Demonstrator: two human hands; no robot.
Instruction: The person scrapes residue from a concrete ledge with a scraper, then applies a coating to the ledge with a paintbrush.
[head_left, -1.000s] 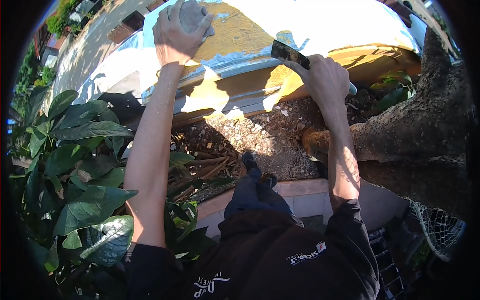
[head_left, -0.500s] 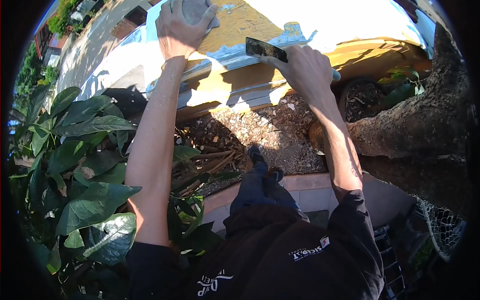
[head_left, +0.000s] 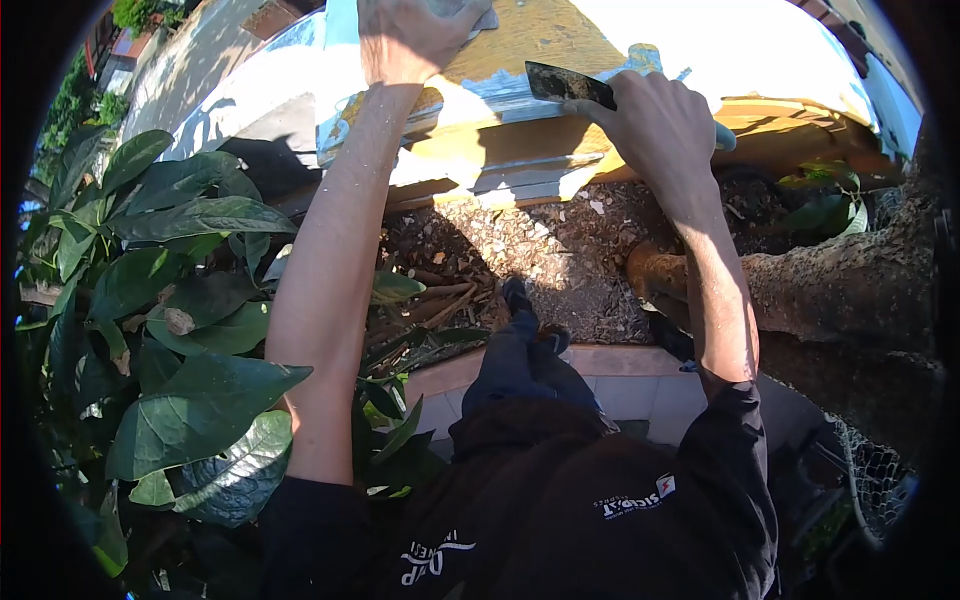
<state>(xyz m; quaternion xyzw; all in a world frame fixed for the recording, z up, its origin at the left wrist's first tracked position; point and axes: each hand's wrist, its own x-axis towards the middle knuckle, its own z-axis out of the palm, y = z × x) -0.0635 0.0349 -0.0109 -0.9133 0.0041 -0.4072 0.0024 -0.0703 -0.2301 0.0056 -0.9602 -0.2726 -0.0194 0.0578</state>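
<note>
My right hand (head_left: 662,125) is wrapped round a scraper (head_left: 570,86). Its dark, dirt-smeared blade points left, and the teal handle end pokes out beyond my fist. Near the top edge of the view, my left hand (head_left: 415,40) grips a flat grey piece (head_left: 487,20), thumb along its near side; most of the piece is out of view or under the hand, and I cannot tell its kind. Both hands are over a long board (head_left: 520,50) with patchy blue, white and yellow-brown paint, worn to bare wood in places. The blade overlaps the board's front edge.
Large green leaves (head_left: 200,400) crowd the left side beside my left arm. A thick tree trunk (head_left: 830,265) slants in at the right. Wood-chip-strewn ground (head_left: 560,250) and a low tiled ledge (head_left: 630,390) lie below. Netting (head_left: 880,480) hangs at the lower right.
Both hands have shifted right and slightly up in the view, the scraper along with the right one. The board and the surroundings have shifted in the view too. Both grips look the same.
</note>
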